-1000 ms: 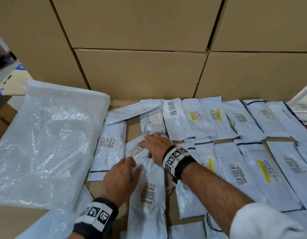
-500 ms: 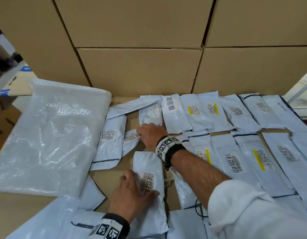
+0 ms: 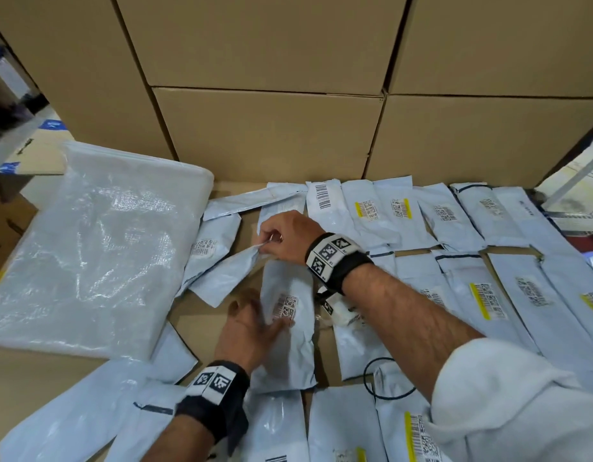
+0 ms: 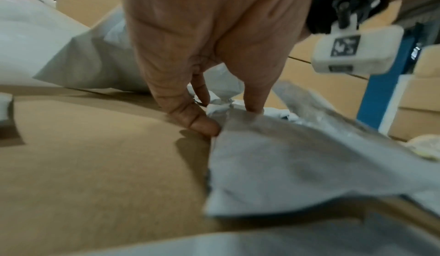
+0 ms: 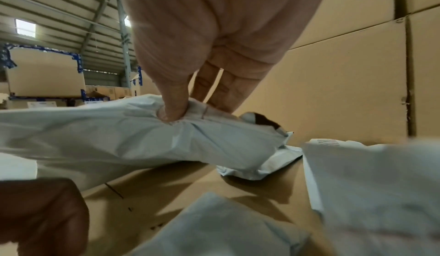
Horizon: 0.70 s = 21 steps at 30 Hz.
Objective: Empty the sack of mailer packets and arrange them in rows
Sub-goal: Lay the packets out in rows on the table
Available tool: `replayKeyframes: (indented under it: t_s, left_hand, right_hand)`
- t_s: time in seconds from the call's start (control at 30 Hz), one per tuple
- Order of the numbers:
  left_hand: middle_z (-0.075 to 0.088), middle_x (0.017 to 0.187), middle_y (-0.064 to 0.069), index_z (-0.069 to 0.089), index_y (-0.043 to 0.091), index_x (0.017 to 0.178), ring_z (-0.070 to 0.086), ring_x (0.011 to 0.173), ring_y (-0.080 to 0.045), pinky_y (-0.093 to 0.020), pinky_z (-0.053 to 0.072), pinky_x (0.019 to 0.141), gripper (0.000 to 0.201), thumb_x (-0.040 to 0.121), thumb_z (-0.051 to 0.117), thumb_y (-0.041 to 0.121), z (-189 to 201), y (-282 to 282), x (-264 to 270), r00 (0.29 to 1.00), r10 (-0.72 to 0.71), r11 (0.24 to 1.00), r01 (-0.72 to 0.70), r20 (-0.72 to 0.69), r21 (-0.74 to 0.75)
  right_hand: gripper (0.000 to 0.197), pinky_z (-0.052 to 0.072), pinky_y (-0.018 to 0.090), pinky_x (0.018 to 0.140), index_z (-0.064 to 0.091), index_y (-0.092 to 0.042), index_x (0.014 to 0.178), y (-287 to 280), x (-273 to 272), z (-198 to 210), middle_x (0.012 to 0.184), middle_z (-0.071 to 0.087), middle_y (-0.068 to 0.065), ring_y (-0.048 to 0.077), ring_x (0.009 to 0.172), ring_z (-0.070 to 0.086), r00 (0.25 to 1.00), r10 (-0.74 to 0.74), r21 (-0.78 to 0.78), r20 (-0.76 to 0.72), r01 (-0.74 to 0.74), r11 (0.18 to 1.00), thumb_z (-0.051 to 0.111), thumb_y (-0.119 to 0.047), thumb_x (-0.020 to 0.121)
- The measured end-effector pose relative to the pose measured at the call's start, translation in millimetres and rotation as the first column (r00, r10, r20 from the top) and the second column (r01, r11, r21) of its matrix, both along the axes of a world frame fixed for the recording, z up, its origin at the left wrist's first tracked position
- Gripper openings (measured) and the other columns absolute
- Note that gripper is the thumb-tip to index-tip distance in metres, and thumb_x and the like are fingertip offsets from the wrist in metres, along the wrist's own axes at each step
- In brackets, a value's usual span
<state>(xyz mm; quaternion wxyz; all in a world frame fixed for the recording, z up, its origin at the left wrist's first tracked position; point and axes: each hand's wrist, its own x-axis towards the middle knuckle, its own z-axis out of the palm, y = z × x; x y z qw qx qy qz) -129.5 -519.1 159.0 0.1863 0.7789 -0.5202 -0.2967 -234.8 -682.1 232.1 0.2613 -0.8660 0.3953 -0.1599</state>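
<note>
Pale grey mailer packets lie in rows on a cardboard surface (image 3: 201, 321). My right hand (image 3: 265, 243) (image 5: 192, 109) pinches the end of a small packet (image 3: 221, 281) (image 5: 119, 137) between thumb and fingers, and that end is raised off the surface. My left hand (image 3: 265, 323) (image 4: 228, 117) rests with spread fingers on a barcode-labelled packet (image 3: 288, 358) (image 4: 297, 166), its thumb at the packet's left edge. The flat translucent woven sack (image 3: 88, 255) lies at the left.
A wall of stacked cardboard boxes (image 3: 271, 138) stands right behind the back row of packets (image 3: 388, 211). A middle row (image 3: 488, 295) runs to the right and a front row (image 3: 338, 428) lies near me. More packets (image 3: 215, 241) lie beside the sack.
My right hand has pinched the small packet that lay flat under its fingers and lifted its end. The left hand has moved onto the barcode packet and stays there.
</note>
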Motion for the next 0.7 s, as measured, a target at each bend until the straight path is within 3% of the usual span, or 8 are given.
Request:
replayKeyframes:
  t_s: [0.07,0.13,0.27,0.37,0.47,0.53,0.63,0.7]
  left_hand:
    - [0.062,0.084,0.001,0.059,0.019,0.1,0.065,0.087,-0.024,-0.021,0.045,0.061,0.048,0.08,0.068,0.062,6.1,3.9,2.9,0.999,0.011,0.999,-0.013,-0.044,-0.039]
    - [0.069,0.093,0.007,0.063,0.03,0.119,0.065,0.087,-0.016,-0.019,0.045,0.065,0.061,0.075,0.065,0.073,19.4,12.4,7.2,0.971,0.087,0.996,-0.09,-0.223,-0.006]
    - [0.067,0.105,0.02,0.066,0.036,0.113,0.064,0.101,-0.007,-0.017,0.044,0.073,0.072,0.068,0.051,0.09,41.1,26.8,17.1,0.821,0.182,0.976,-0.219,-0.541,-0.004]
    - [0.077,0.096,0.009,0.073,0.03,0.108,0.072,0.093,-0.011,-0.024,0.05,0.08,0.085,0.07,0.035,0.095,44.8,25.8,21.6,0.725,0.214,0.948,-0.315,-0.654,-0.039]
    - [0.078,0.092,-0.006,0.07,0.026,0.109,0.074,0.087,-0.02,-0.034,0.053,0.085,0.065,0.09,0.033,0.076,38.0,20.8,23.1,0.665,0.316,0.895,-0.446,-0.676,-0.02]
    - [0.076,0.1,-0.009,0.067,0.022,0.113,0.074,0.086,-0.021,-0.035,0.056,0.083,0.041,0.099,0.044,0.054,33.7,20.9,25.4,0.654,0.346,0.862,-0.505,-0.673,-0.047]
    - [0.073,0.104,0.002,0.066,0.028,0.103,0.072,0.09,-0.016,-0.034,0.056,0.079,0.02,0.1,0.047,0.033,39.9,26.3,23.0,0.685,0.329,0.852,-0.512,-0.65,-0.108]
    - [0.068,0.096,0.014,0.062,0.033,0.093,0.066,0.086,-0.007,-0.033,0.052,0.075,0.018,0.1,0.046,0.027,55.7,30.9,19.6,0.727,0.285,0.853,-0.49,-0.625,-0.18]
  right_hand:
    - [0.004,0.056,0.037,0.074,0.076,-0.016,0.081,-1.2,-5.4,-3.3,0.084,0.073,-0.002,0.014,0.078,0.065,0.998,0.025,0.03,0.056,-0.027,0.999,0.08,-0.017,0.081]
    - [0.004,0.058,0.042,0.083,0.077,-0.014,0.084,0.4,-11.1,-8.2,0.089,0.075,0.001,0.011,0.087,0.068,0.993,0.046,0.062,0.106,-0.052,0.997,0.079,-0.013,0.082]
    - [0.008,0.058,0.042,0.078,0.076,-0.013,0.087,13.3,-20.4,-21.9,0.085,0.074,0.003,0.015,0.078,0.067,0.984,0.019,0.102,0.178,-0.037,0.994,0.08,-0.018,0.083]
    - [0.012,0.059,0.042,0.078,0.075,-0.017,0.09,35.6,-31.2,-31.0,0.087,0.073,-0.003,0.012,0.081,0.068,0.977,-0.027,0.157,0.21,-0.007,0.988,0.08,-0.026,0.083]
    - [0.025,0.059,0.039,0.087,0.07,-0.028,0.099,67.0,-53.4,-35.5,0.105,0.069,-0.011,0.008,0.098,0.064,0.984,-0.122,0.139,0.127,0.104,0.985,0.077,-0.043,0.081]
    - [0.04,0.05,0.04,0.099,0.065,-0.034,0.112,81.7,-75.5,-46.4,0.126,0.06,-0.007,0.014,0.118,0.053,0.926,-0.377,-0.027,-0.016,0.377,0.926,0.074,-0.052,0.078]
    - [0.076,0.03,0.047,0.117,0.048,-0.035,0.14,96.0,-108.9,-65.8,0.155,0.032,0.01,0.032,0.143,0.03,0.699,-0.653,-0.013,-0.291,0.68,0.733,0.069,-0.065,0.073]
    - [0.086,0.035,0.047,0.113,0.04,-0.037,0.145,105.8,-118.6,-75.2,0.157,0.024,0.012,0.036,0.142,0.028,0.697,-0.595,0.093,-0.401,0.677,0.73,0.069,-0.069,0.071]
